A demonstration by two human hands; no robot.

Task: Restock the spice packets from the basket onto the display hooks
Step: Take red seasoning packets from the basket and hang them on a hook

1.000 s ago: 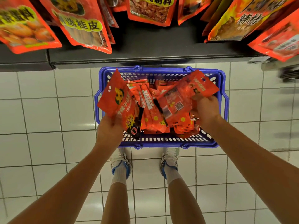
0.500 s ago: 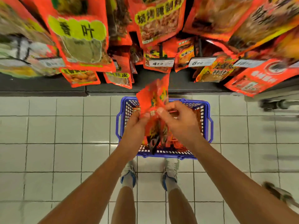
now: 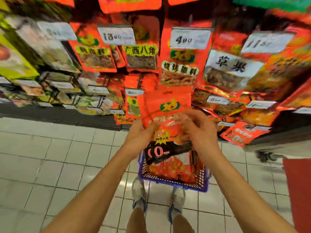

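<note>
Both hands hold up a bunch of red spice packets (image 3: 165, 105) in front of the display. My left hand (image 3: 140, 133) grips the packets' left edge. My right hand (image 3: 196, 130) grips them from the right, its fingers blurred by motion. The packets' hang hole is at the top, just below the hanging packets (image 3: 179, 68) on the display hooks. The blue basket (image 3: 175, 184) stands on the floor under my hands, with more red packets inside, mostly hidden by the held ones.
Rows of red packets with white price tags (image 3: 189, 38) fill the rack ahead. Green-yellow packets (image 3: 15, 63) hang at the left. A black shelf base (image 3: 58, 115) runs along the white tiled floor. A red mat (image 3: 297, 190) lies at the right. My feet stand behind the basket.
Both hands have lifted the packets out of the basket and up toward the hooks. The view has tilted up from the floor to the display.
</note>
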